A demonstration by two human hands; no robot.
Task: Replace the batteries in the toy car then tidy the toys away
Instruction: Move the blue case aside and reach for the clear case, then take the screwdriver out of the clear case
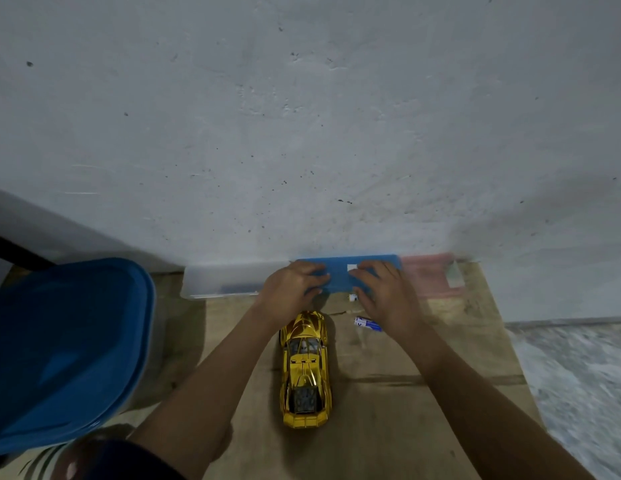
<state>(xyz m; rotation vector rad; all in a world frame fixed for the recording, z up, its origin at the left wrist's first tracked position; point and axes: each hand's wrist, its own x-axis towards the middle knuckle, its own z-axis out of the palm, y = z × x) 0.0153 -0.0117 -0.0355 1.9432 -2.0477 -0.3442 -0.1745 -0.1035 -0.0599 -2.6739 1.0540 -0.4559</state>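
A shiny gold toy car stands on a sheet of cardboard, nose toward the wall. Just right of its nose lies a blue and white battery pack, with a small white piece beyond it. My left hand and my right hand both rest on a flat blue box against the wall, fingers curled over its near edge. Whether they grip it or only press on it is unclear.
A clear plastic case lies left of the blue box, and a blurred pink and clear case to its right. A big tub with a blue lid stands at left. The grey wall rises behind. Rough floor is at right.
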